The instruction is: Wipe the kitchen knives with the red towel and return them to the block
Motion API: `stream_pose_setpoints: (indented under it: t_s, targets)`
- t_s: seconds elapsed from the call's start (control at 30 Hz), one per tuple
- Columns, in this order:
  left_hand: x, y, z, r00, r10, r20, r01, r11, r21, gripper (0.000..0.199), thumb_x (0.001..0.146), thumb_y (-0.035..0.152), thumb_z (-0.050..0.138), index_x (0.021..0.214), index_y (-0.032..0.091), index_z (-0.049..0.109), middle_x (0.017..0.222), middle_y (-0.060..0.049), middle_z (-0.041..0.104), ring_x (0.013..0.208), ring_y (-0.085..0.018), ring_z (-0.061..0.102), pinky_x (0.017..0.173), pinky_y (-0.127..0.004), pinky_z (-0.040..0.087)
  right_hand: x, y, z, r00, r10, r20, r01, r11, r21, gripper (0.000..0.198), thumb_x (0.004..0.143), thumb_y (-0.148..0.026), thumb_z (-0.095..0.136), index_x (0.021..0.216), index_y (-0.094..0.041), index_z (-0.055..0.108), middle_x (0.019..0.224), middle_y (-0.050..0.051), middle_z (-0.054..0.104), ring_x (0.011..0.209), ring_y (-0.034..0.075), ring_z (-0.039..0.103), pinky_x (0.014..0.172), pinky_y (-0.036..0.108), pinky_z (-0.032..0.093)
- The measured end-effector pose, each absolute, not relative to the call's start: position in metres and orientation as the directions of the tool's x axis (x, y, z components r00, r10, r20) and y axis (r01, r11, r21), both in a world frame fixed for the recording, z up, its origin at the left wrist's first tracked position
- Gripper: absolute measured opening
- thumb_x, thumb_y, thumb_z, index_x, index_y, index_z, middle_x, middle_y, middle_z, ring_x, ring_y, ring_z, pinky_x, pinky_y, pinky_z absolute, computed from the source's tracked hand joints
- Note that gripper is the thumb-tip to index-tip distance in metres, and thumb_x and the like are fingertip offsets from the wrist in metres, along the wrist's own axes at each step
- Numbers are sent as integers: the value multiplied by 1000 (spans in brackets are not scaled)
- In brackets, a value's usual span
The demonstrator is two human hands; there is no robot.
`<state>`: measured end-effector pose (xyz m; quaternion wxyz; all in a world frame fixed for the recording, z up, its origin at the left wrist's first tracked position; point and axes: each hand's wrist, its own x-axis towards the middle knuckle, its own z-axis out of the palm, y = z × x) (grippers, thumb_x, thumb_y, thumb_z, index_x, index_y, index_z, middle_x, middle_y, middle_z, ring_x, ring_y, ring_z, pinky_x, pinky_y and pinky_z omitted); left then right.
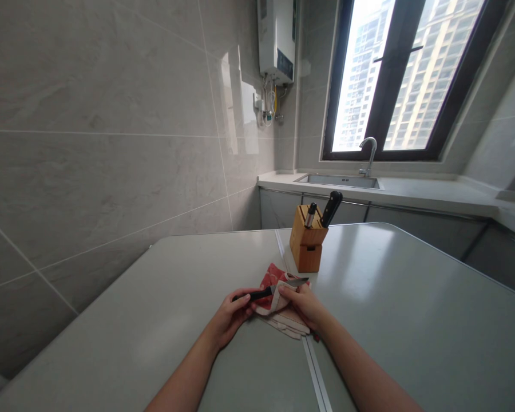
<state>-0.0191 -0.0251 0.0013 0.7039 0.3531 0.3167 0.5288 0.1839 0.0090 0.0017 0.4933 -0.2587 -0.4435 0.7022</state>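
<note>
Holding a knife (261, 294) by its black handle just above the table (154, 326), the left hand (232, 312) has its fingers closed beneath and thumb on top, while the right hand (308, 306) pinches a red-and-white cloth (289, 323) at the blade. Wiping looks under way, unfinished: the tip pokes past the cloth, and the knife remains outside the wooden block (310, 258), where two other handles (332, 206) stand.

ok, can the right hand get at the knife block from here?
Probably yes: the block sits just beyond the right hand, but the cloth in its grip and the knife tip close by would need clearing first.
</note>
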Motion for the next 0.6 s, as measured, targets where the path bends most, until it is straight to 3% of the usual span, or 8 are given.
stream_pose_setpoints:
  t_s: [0.13, 0.37, 0.6]
  targets:
    - [-19, -25, 2, 237, 970, -55, -534, 178, 827, 26, 73, 17, 68, 97, 8, 67, 82, -9, 67, 61, -7, 55, 58, -16, 43, 183, 10, -1, -376, 923, 84, -469, -111, -876, 36, 66, -30, 71, 97, -16, 57, 96, 8, 68, 91, 24, 63, 90, 43, 43]
    - [-19, -24, -1, 227, 972, -58, -563, 179, 807, 23, 74, 16, 66, 96, 8, 67, 82, -9, 66, 62, -8, 55, 59, -17, 43, 185, 13, -5, -357, 932, 67, -475, -120, -872, 47, 58, -36, 76, 98, -18, 59, 95, 7, 69, 95, 27, 61, 91, 44, 42]
    - [-21, -22, -4, 222, 972, -70, -634, 199, 748, 18, 76, 14, 64, 92, 9, 68, 83, -8, 66, 65, -9, 58, 66, -18, 47, 184, 12, -4, -373, 924, 89, -502, -120, -856, 33, 68, -26, 70, 97, -18, 57, 98, 7, 68, 95, 24, 61, 92, 43, 42]
